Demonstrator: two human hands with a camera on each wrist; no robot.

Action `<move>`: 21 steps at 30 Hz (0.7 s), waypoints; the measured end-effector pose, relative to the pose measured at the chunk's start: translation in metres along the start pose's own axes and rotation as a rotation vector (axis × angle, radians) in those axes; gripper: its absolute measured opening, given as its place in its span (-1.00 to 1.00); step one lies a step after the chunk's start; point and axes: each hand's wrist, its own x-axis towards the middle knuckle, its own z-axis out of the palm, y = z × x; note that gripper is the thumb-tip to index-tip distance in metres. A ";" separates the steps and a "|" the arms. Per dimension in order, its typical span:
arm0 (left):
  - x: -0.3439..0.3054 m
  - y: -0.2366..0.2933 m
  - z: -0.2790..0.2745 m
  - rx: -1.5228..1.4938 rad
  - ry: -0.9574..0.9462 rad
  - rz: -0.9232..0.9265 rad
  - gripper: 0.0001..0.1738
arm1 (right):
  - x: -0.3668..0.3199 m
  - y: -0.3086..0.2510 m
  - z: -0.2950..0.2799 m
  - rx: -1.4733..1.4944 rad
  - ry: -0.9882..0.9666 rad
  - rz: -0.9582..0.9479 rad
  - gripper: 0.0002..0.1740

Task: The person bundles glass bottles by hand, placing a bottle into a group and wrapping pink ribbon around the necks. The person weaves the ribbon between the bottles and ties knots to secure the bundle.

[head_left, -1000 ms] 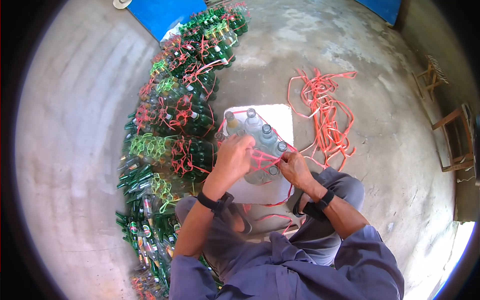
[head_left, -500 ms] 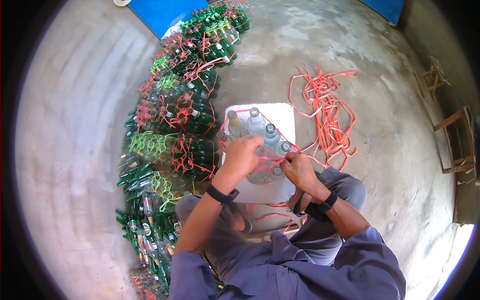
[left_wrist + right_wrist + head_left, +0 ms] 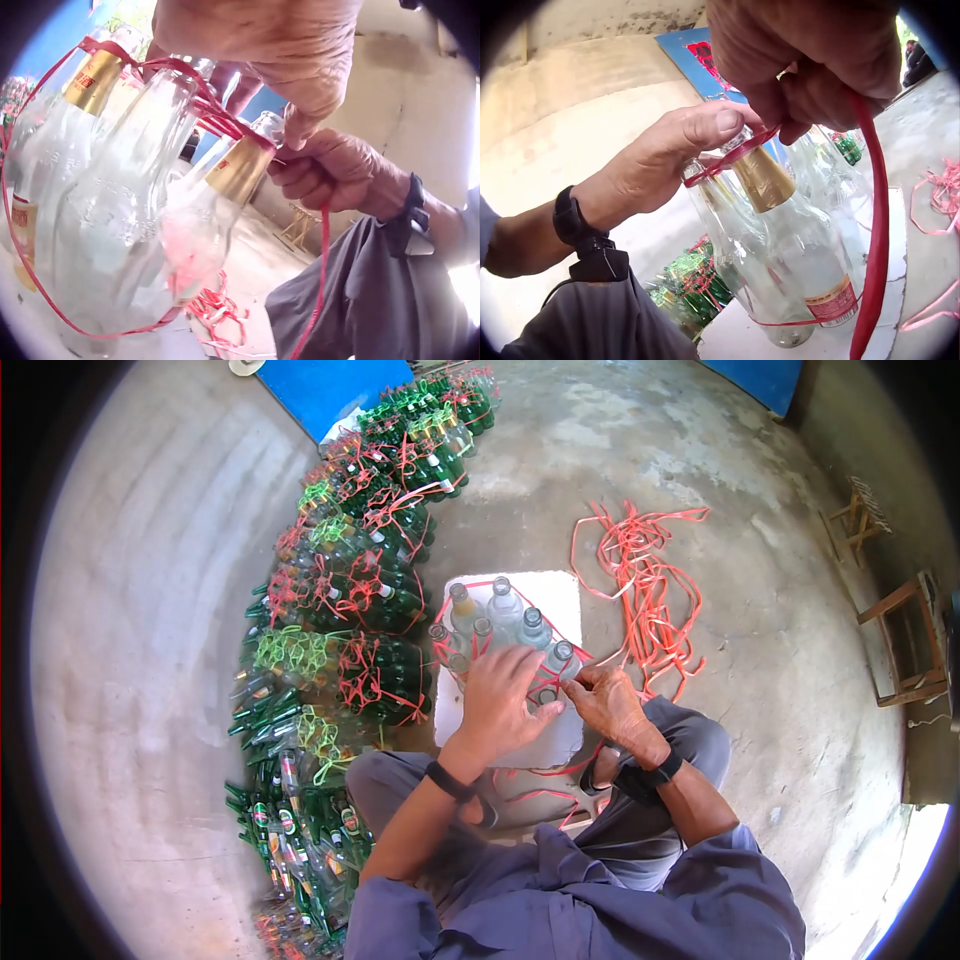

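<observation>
Standing in a close cluster, the clear glass bottles (image 3: pixel 534 628) are occupying the middle of a white slab (image 3: pixel 560 596), their mouths showing toward its far edge. A red strap (image 3: pixel 871 240) is looping round the group, winding between the necks above and circling the glass lower down. Gold foil (image 3: pixel 240 172) is wrapping some of the necks, and a red-and-gold label (image 3: pixel 832 304) is showing low on one bottle.

The left hand (image 3: pixel 503 700) is reaching over the bottles from the slab's near-left side, its fingers spreading across the tops and its thumb standing apart from them. In the right wrist view that thumb is lying against a bottle neck. The right hand (image 3: pixel 610 705) is pinching the strap between thumb and curled fingers beside the bottle nearest the slab's right edge, and a length of strap is hanging down from it.

Beyond the slab's near edge, the person is sitting with bent knees in grey trousers (image 3: pixel 690 728). Off the slab's far-right corner, a loose heap of red strap (image 3: pixel 648 635) is lying on the concrete floor (image 3: pixel 760 610). Past the left edge, tied bundles of green bottles (image 3: pixel 385 680) are forming a long row. A wooden frame (image 3: pixel 888 602) is standing well to the right.
</observation>
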 end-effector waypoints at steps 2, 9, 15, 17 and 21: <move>-0.001 -0.002 0.003 -0.006 -0.002 -0.020 -0.33 | 0.000 0.000 -0.004 -0.002 -0.018 -0.051 -0.70; -0.004 -0.003 0.005 -0.079 0.049 -0.059 -0.40 | 0.002 0.009 -0.016 -0.121 -0.019 -0.188 -0.74; -0.005 -0.003 0.003 -0.117 0.079 -0.066 -0.42 | 0.010 0.012 -0.018 -0.216 0.027 -0.259 -0.71; -0.005 -0.004 0.004 -0.129 0.089 -0.080 -0.41 | 0.010 0.014 -0.018 -0.217 0.049 -0.303 -0.69; -0.006 -0.004 0.003 -0.152 0.113 -0.064 -0.39 | 0.007 0.003 -0.026 -0.275 0.036 -0.350 -0.70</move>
